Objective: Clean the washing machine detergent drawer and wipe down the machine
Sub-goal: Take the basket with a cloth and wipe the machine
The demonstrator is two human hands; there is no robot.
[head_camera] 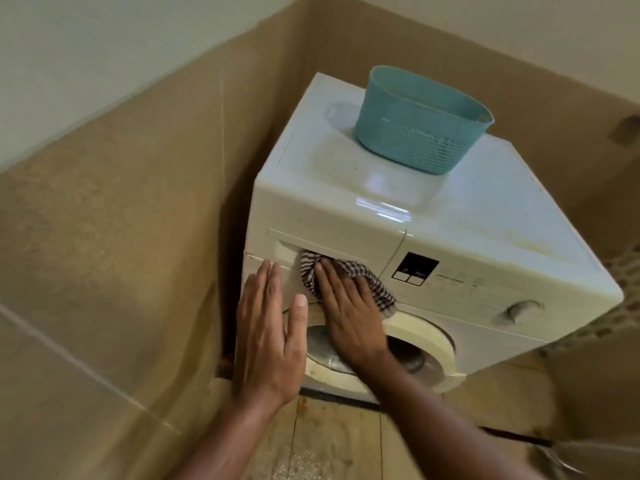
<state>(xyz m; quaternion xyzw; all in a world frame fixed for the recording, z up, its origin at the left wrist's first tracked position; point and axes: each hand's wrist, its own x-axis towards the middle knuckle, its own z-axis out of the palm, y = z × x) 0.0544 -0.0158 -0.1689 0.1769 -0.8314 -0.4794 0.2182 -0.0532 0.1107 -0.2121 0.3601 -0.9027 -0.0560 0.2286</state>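
left hand [268, 337] lower centre, fingers straight, flat on washing machine [485, 220] front corner | right hand [349, 310] flat, pressing striped cloth [375, 289] into closed detergent drawer [329, 244] recess, mid-frame | risk: cloth bunches and snags in recess; hard shove could rock basket [422, 119] on top

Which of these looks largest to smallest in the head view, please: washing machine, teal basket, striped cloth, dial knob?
1. washing machine
2. teal basket
3. striped cloth, partly covered by the right hand
4. dial knob
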